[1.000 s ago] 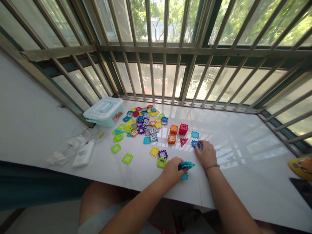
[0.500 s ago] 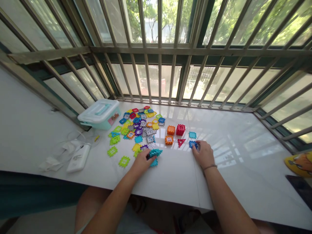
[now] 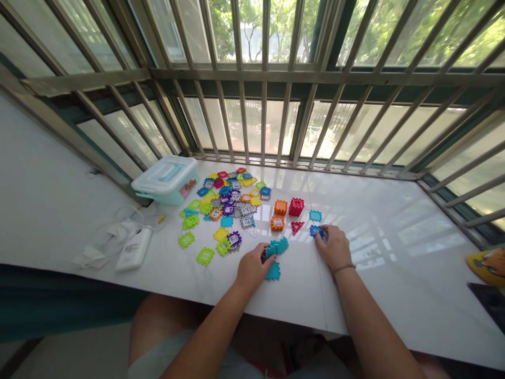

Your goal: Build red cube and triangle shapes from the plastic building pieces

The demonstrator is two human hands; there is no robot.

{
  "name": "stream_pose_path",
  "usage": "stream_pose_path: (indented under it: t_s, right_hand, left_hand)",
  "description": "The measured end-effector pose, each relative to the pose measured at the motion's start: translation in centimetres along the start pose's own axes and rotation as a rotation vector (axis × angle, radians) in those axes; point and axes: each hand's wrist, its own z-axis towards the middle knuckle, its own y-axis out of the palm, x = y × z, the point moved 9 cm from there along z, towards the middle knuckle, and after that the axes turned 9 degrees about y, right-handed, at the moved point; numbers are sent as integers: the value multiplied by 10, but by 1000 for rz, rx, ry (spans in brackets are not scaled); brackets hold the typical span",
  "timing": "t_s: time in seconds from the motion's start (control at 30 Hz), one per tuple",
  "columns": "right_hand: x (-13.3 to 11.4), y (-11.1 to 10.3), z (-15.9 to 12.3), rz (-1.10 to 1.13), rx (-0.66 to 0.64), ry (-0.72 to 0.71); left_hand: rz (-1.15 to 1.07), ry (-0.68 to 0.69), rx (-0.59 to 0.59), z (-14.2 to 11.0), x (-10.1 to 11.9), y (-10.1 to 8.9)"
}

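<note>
My left hand (image 3: pixel 252 267) is closed on a teal assembly of interlocking plastic tiles (image 3: pixel 275 255) that rests on the white countertop (image 3: pixel 374 273). My right hand (image 3: pixel 334 247) lies to the right of it, fingertips curled onto a blue tile (image 3: pixel 316 230). Just beyond my hands stand an orange cube (image 3: pixel 281 207), a red cube (image 3: pixel 296 207) and a smaller orange piece (image 3: pixel 277 223), with a red triangle tile (image 3: pixel 297 227) and a loose teal tile (image 3: pixel 315 215). A heap of several coloured tiles (image 3: pixel 229 202) spreads to the left.
A lidded pale green storage box (image 3: pixel 166 180) stands at the back left. A white power bank (image 3: pixel 134 248) with cables and crumpled paper lies at the left. Metal window bars (image 3: pixel 276 121) close off the back. A yellow object (image 3: pixel 487 266) lies at the far right edge.
My left hand carried the teal assembly leftward toward the tile heap, then back to the right near the middle. My right hand stayed on the blue tile.
</note>
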Motion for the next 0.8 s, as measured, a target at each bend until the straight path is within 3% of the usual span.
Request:
stream_pose_path:
  t_s: [0.33, 0.5, 0.63, 0.8]
  right_hand:
    - [-5, -7, 1, 20, 48, -53]
    - [-48, -33, -22, 63, 150, -254]
    - [-96, -16, -61, 151, -52, -396]
    - [-111, 11, -80, 138, -235, -340]
  left_hand:
    - [3, 168, 125, -1, 9, -16]
    - [35, 161, 81, 3, 9, -12]
    - [34, 123, 54, 5, 6, -8]
    - [3, 55, 61, 3, 0, -9]
